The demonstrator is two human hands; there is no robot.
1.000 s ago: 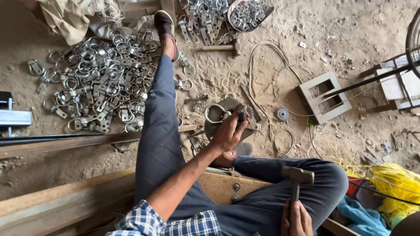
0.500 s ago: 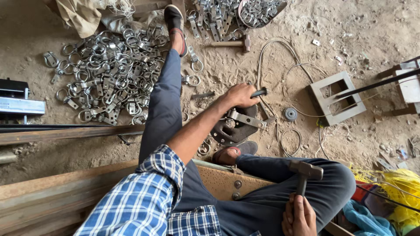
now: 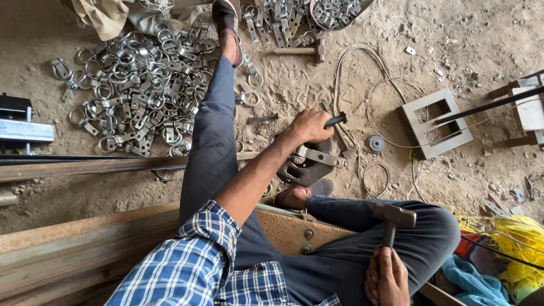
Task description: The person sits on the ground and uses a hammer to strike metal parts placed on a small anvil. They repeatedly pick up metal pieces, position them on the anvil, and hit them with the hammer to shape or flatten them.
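Observation:
My left hand (image 3: 307, 126) reaches forward over the dirt floor and is closed on a short dark rod (image 3: 338, 119). Just below it lies a flat metal strap piece (image 3: 318, 155) on a dark iron block (image 3: 309, 169). My right hand (image 3: 387, 279) rests on my bent right knee, gripping the handle of a steel hammer (image 3: 393, 217) with its head pointing up. My left leg stretches out toward the top of the view.
A big heap of metal ring clamps (image 3: 133, 93) lies left of my leg, and more fill a pan (image 3: 334, 11) at the top. A second hammer (image 3: 303, 50), loose wire (image 3: 362, 85), a square metal frame (image 3: 435, 122), and long steel bars (image 3: 85, 165) lie around.
My left hand has moved from the strap piece on the block up and right, and has closed on the dark rod. The hammer hand stays on the knee.

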